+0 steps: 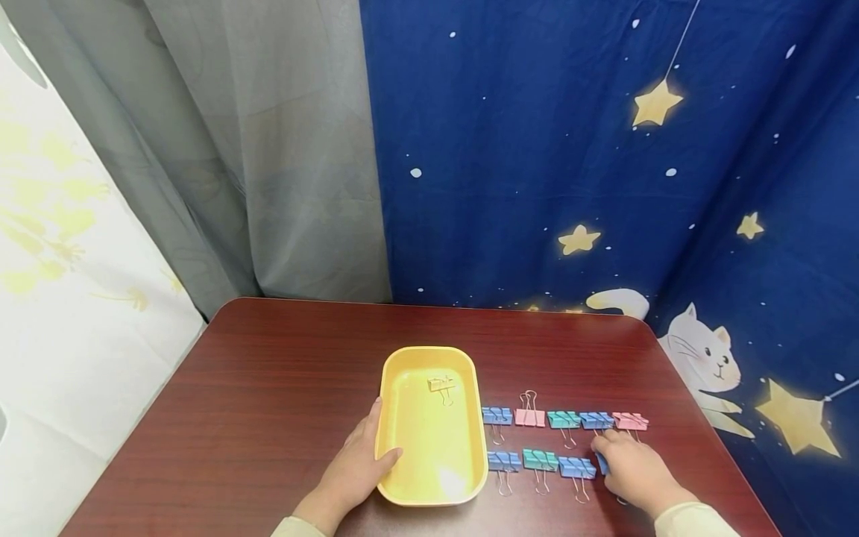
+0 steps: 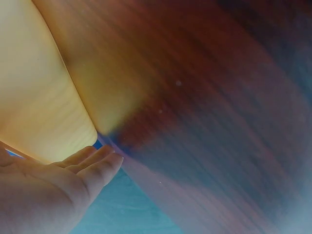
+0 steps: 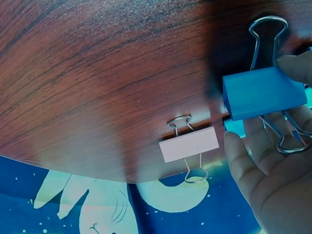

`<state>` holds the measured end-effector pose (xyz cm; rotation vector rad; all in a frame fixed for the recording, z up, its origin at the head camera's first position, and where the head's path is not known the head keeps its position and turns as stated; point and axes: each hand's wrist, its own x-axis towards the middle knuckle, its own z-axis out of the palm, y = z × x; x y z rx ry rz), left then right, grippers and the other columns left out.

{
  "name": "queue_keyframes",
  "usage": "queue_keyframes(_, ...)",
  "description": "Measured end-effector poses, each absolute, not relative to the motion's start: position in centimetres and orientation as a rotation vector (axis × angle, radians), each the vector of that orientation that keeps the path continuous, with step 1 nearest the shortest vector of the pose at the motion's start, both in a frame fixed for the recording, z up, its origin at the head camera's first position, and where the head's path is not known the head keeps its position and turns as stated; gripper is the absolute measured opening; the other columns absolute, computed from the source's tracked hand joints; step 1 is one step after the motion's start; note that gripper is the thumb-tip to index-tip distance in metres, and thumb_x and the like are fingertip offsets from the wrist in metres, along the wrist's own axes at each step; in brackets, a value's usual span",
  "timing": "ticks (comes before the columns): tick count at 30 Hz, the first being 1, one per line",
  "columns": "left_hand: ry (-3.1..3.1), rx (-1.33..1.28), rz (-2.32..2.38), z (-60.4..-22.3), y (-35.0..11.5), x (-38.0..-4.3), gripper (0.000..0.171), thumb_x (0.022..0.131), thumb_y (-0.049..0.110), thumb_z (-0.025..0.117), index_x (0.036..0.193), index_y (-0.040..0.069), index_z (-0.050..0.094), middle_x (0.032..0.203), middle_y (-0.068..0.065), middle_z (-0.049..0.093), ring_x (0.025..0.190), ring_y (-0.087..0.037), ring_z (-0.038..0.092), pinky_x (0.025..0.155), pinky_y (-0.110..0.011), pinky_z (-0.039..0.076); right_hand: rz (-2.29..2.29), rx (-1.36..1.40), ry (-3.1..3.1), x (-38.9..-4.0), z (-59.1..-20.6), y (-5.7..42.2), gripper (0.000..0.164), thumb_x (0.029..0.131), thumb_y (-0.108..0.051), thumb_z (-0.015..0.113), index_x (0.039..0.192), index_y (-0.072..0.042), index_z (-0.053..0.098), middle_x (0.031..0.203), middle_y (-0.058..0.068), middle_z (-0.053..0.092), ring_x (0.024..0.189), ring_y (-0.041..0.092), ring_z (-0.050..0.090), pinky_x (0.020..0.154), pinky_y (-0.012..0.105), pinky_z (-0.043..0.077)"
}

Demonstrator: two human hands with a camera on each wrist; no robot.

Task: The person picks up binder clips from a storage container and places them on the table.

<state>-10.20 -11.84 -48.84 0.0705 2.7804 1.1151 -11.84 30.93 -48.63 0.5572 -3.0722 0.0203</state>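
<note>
My left hand (image 1: 359, 462) holds the left side of a yellow tray (image 1: 482, 447), its thumb over the rim and its fingers along the outside wall. One yellow binder clip (image 1: 441, 385) lies inside the tray, near the far end. At the right end of the nearer row, my right hand (image 1: 634, 471) pinches a blue binder clip (image 3: 263, 92) between thumb and fingers; in the head view the hand covers most of it. Just beyond this hand lies a pink binder clip (image 1: 631, 421), seen pale in the right wrist view.
Two rows of binder clips stretch right of the tray. The farther row includes a pink clip (image 1: 530, 418) and a green clip (image 1: 564, 420); the nearer has a green clip (image 1: 540, 459) and a blue clip (image 1: 577, 468). Curtains (image 1: 510, 149) hang behind the dark red table (image 1: 282, 403).
</note>
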Motion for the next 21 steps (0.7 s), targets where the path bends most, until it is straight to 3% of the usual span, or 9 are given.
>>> queue_keyframes(21,2.761,0.052,1.116,-48.69,-11.78,-10.18,0.089,0.09,0.037,0.066,0.156,0.013,0.011,0.151,-0.024,0.033,0.138,-0.043,0.031,0.105,-0.061,0.033,0.004,0.589,-3.063,-11.83,-48.9,30.88,0.031,0.059,-0.003,0.077,0.087,-0.01,0.066,0.085,0.002,0.059,0.084,0.026,0.059,0.079,0.048,0.053)
